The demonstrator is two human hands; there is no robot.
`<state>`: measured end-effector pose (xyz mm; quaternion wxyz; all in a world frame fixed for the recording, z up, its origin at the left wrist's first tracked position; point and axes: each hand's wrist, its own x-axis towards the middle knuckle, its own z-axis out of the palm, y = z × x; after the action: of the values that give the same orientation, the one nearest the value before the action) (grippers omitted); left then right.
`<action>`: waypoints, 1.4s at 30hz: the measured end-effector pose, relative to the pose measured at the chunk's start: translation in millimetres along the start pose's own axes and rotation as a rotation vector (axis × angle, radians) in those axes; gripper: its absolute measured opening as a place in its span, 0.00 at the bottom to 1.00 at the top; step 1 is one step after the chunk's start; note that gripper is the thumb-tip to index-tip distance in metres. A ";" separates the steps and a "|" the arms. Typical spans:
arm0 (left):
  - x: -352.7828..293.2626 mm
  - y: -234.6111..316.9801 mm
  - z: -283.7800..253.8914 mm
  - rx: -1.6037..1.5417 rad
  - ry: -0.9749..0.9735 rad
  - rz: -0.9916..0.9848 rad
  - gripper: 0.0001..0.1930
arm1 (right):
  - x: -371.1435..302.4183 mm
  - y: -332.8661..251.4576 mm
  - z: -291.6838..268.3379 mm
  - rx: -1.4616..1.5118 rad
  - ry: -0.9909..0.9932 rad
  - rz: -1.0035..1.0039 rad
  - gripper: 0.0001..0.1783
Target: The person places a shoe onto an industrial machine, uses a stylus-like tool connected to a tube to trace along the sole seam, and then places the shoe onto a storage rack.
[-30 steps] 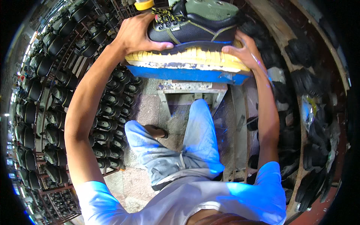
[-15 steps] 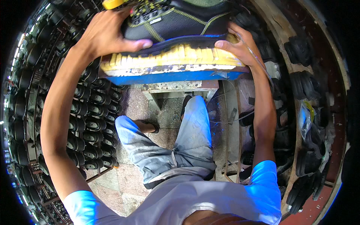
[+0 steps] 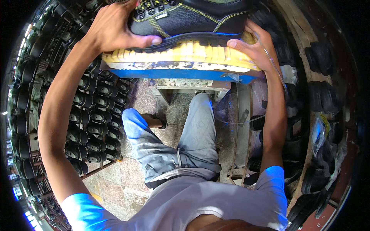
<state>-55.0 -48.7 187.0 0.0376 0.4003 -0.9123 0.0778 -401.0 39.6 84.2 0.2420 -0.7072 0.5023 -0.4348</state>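
Note:
A black leather work shoe (image 3: 189, 23) with yellow stitching sits with its thick sole on a yellow ribbed pad (image 3: 185, 52), which tops a blue-sided block (image 3: 173, 74). My left hand (image 3: 115, 29) is closed around the laced front end, thumb lying along the sole edge. At the heel end, my right hand (image 3: 259, 48) grips the shoe, its thumb pressed near the sole. Fingers of both hands partly vanish behind the shoe. The top of the shoe is cut off by the upper frame edge.
Racks on the left carry many dark shoes (image 3: 96, 127). Black soles (image 3: 325, 96) line wooden shelves on the right, with a clear plastic bag (image 3: 319, 133) among them. A metal stand (image 3: 192, 85) is under the block. A thin clear tube (image 3: 241, 124) loops beside my right leg.
The shoe, block and my right hand appear slightly farther right, as the whole view has shifted a little. A yellow object beyond my left hand has left the picture. Both hands keep their hold.

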 end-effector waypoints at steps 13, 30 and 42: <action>-6.8 -20.7 21.8 -0.364 0.000 -0.156 0.50 | -7.3 -10.2 13.6 0.030 0.031 -0.016 0.37; -45.7 -63.2 67.5 -1.033 0.223 -0.021 0.38 | -11.2 -14.2 15.4 0.040 0.079 -0.038 0.41; -32.1 -52.3 58.9 -1.167 0.201 0.001 0.41 | -14.6 -14.1 14.1 0.103 0.085 0.103 0.35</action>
<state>4.8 -70.5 130.6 0.3377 0.3035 -0.7965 -0.3993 -383.6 57.0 82.7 0.2787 -0.6479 0.5247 -0.4768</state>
